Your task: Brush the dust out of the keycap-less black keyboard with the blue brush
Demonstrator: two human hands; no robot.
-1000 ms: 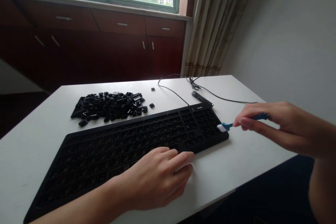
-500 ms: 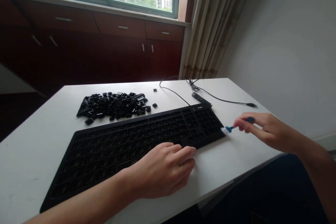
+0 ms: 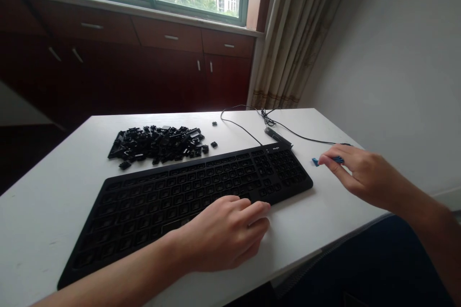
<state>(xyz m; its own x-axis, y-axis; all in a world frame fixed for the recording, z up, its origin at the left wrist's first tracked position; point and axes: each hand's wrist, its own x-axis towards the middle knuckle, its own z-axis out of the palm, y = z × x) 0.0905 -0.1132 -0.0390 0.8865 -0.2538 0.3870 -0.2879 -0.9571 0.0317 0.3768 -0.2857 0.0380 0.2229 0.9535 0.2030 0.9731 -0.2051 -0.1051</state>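
A black keyboard [image 3: 216, 175] with its keycaps taken off lies across the table, its bare key sockets showing. My left hand [image 3: 230, 232] is closed at its front edge, fingers curled against the frame; the thumb's grip is partly hidden. Off the keyboard's right end, my right hand [image 3: 351, 168] pinches a small blue brush [image 3: 315, 161] between thumb and fingers. The brush head is apart from the keyboard, and its bristles are hard to make out now. Behind the keyboard spreads a pile of loose black keycaps [image 3: 158, 144].
The white table [image 3: 306, 230] holds everything. A black USB cable [image 3: 241, 127] loops from the keyboard's back to a bundle. Next to its back right corner lies a dark elongated piece [image 3: 277, 136]. Stray keycaps [image 3: 214, 144] sit beside the pile. Dark wooden cabinets [image 3: 162, 72] stand beyond.
My right hand has lifted the brush off the keyboard's right end and moved it slightly up and away. My left hand stays in the same spot on the keyboard.
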